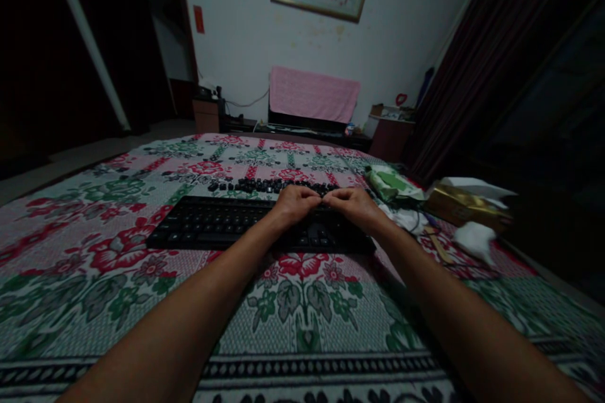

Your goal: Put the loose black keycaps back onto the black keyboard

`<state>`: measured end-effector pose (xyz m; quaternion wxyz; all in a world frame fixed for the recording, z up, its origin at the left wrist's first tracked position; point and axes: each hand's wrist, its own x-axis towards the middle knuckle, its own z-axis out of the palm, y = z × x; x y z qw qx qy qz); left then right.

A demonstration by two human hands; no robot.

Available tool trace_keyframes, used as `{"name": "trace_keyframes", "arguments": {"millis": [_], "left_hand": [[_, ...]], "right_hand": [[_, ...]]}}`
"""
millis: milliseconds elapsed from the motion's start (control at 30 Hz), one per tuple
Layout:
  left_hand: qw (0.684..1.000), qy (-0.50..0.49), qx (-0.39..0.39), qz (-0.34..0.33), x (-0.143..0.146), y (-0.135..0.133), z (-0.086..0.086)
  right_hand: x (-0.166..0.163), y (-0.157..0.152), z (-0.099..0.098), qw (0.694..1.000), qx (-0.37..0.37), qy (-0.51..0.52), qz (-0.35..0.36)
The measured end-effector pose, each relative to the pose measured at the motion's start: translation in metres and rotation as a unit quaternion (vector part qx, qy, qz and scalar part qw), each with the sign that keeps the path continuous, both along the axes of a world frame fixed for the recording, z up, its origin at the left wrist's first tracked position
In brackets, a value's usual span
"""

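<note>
A black keyboard (212, 220) lies across the patterned bedspread in front of me, its right part looking bare of keys. Behind its far edge runs a row of loose black keycaps (255, 185). Over the keyboard's right half, my left hand (297, 201) and my right hand (348, 204) meet with fingertips pinched close together. Whatever sits between the fingers is too small and dark to make out. Both hands are closed, near the far edge of the keyboard and the keycaps.
To the right lie a green and white pack (393, 184), a gold tissue box (466, 204), crumpled white tissue (475, 240) and a flat wooden stick (439, 247). The floral bedspread (118, 302) covers the bed. Beyond it, a pink towel (314, 93) drapes over a dark screen.
</note>
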<state>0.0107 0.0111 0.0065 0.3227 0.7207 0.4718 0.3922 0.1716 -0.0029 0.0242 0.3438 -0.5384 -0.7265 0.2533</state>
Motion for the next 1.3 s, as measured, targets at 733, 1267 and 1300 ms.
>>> {"name": "trace_keyframes", "arguments": {"millis": [733, 1267, 1300], "left_hand": [[0.993, -0.010, -0.076, -0.086, 0.024, -0.021, -0.003], [0.994, 0.062, -0.006, -0.087, 0.023, -0.010, -0.020], [0.994, 0.063, -0.006, -0.086, 0.023, -0.010, -0.019]], "right_hand": [[0.041, -0.026, 0.003, 0.979, 0.064, -0.181, 0.070], [0.063, -0.006, -0.021, 0.990, -0.083, -0.096, 0.060], [0.064, -0.005, -0.021, 0.990, -0.091, -0.091, 0.060]]}}
